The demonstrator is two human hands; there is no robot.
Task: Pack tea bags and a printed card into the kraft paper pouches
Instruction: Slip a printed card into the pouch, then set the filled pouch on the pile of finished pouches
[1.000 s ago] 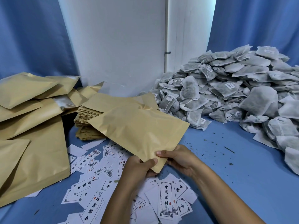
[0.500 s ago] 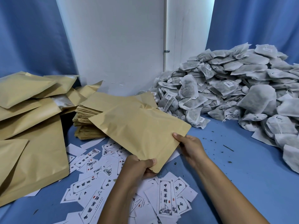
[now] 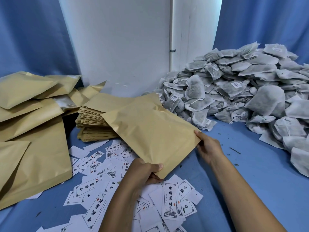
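I hold one flat kraft paper pouch [image 3: 150,131] tilted above the table. My left hand [image 3: 143,171] pinches its near corner, thumb on top. My right hand [image 3: 207,146] grips the right corner of its near edge. Printed white cards [image 3: 171,201] with black characters lie scattered on the blue table under and in front of my hands. A big heap of grey-white tea bags [image 3: 234,96] fills the right side, just beyond the pouch.
A stack of flat empty pouches [image 3: 95,121] sits behind the held one. Bulging pouches [image 3: 28,118] pile up at the left. A white wall and blue curtains close the back. Loose tea crumbs dot the blue table [image 3: 250,173] at the right.
My right hand slid from next to the left hand along the pouch's near edge to its right corner. The left hand kept its pinch on the near corner.
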